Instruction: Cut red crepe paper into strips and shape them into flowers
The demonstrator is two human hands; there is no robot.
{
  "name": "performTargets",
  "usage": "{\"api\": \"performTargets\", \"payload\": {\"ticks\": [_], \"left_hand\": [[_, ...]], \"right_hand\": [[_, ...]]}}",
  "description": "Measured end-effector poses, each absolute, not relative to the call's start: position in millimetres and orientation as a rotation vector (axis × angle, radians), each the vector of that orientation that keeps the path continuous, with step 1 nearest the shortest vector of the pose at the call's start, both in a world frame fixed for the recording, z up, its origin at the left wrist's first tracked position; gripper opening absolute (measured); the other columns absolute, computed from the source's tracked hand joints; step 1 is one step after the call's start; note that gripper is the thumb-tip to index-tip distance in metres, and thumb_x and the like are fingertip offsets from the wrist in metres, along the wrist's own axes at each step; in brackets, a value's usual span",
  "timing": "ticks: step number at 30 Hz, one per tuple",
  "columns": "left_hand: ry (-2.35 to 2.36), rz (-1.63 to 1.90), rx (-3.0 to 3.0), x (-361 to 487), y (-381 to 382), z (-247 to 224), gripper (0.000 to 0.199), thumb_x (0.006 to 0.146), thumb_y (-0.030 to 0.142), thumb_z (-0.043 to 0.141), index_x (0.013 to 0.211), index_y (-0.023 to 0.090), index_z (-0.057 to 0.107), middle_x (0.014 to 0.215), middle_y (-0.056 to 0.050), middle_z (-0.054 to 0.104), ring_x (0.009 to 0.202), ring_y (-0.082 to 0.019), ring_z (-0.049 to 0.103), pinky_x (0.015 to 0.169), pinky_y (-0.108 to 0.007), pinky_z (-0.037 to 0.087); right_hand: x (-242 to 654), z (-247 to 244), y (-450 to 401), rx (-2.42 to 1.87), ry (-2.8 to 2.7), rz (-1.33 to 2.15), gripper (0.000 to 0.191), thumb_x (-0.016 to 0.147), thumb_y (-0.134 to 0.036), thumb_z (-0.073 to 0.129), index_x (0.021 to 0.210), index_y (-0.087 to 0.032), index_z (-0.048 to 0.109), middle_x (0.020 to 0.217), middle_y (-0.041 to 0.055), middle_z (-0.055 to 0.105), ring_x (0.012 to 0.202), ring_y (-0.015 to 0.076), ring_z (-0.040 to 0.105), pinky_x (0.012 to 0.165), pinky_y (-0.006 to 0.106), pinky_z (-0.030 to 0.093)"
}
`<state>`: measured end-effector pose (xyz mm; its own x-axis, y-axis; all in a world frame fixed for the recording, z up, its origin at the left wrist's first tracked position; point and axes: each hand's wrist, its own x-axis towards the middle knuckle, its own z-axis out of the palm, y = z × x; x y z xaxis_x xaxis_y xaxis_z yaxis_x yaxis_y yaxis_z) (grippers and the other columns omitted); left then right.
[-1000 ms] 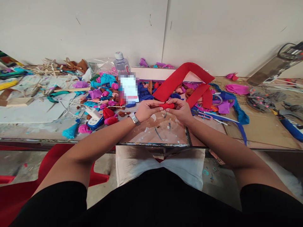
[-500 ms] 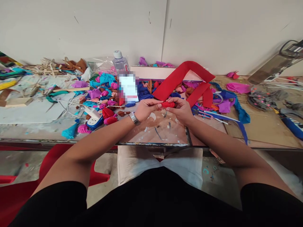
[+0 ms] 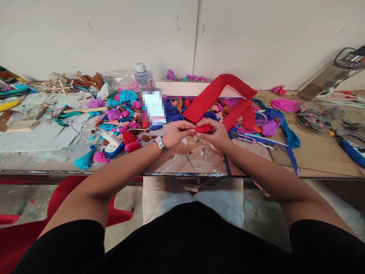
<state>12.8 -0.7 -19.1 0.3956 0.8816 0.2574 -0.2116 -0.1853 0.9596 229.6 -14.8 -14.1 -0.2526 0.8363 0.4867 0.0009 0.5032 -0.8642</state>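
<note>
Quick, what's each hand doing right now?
Left hand: closed, fingertips pinching the left end of a small red bundle.
Right hand: closed, holding the same bundle.

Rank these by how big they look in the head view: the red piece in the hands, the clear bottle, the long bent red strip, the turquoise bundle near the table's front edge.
1. Bent red strip
2. Clear bottle, its base out of sight
3. Turquoise bundle
4. Red piece, partly covered

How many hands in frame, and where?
2. The left hand, with a watch on its wrist, and the right hand, fingers meeting around a red piece at mid-frame. No other hands visible.
</note>
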Motion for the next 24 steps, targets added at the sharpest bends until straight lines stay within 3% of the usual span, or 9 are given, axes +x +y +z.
{"api": "performTargets", "payload": {"ticks": [4,24], "left_hand": [[0.631,1.098,1.456,13.2,-1.9,-18.1,0.040,0.075,0.044,0.095,0.097,0.014,0.080,0.088,-0.007,0.082,0.074,-0.015,0.078,0.075,-0.029,0.066],[0.659,1.043,1.493,13.4,-6.7,-14.5,0.045,0.079,0.050,0.091,0.102,0.013,0.081,0.093,-0.010,0.083,0.078,-0.018,0.079,0.079,-0.032,0.066]], "right_hand": [[229.2,-12.6,-16.1,-0.765,-1.668,0.901,0.043,0.072,-0.055,0.095,0.094,-0.023,0.077,0.099,0.0056,0.076,0.092,0.0218,0.071,0.084,0.037,0.060],[230.5,-10.0,-19.2,-0.749,-1.786,0.695,0.023,0.086,-0.047,0.086,0.088,-0.026,0.078,0.096,0.0058,0.078,0.093,0.0230,0.073,0.089,0.040,0.059]]}}
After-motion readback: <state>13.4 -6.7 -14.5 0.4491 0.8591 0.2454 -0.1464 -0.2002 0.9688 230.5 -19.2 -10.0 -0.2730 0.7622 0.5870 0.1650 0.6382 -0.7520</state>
